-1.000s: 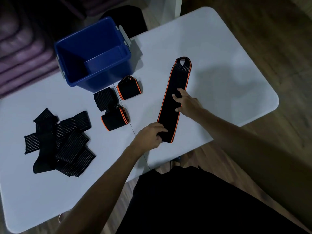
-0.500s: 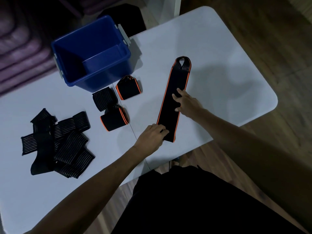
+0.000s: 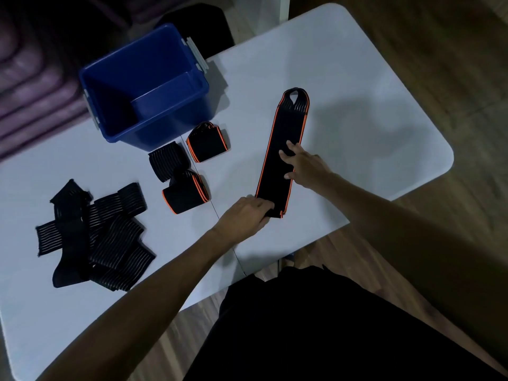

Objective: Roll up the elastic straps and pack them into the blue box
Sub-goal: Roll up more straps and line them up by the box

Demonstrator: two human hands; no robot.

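the white tabletop (image 3: 357,78) carries a blue box (image 3: 148,86) at its far left, open and empty. a heap of loose straps (image 3: 93,235) lies at the left. one long strap (image 3: 280,155) lies flat, orange-edged. three rolls (image 3: 187,169) sit just in front of the box. right hand (image 3: 305,166) presses it, grip spread. left hand (image 3: 244,215) pinches its near end.
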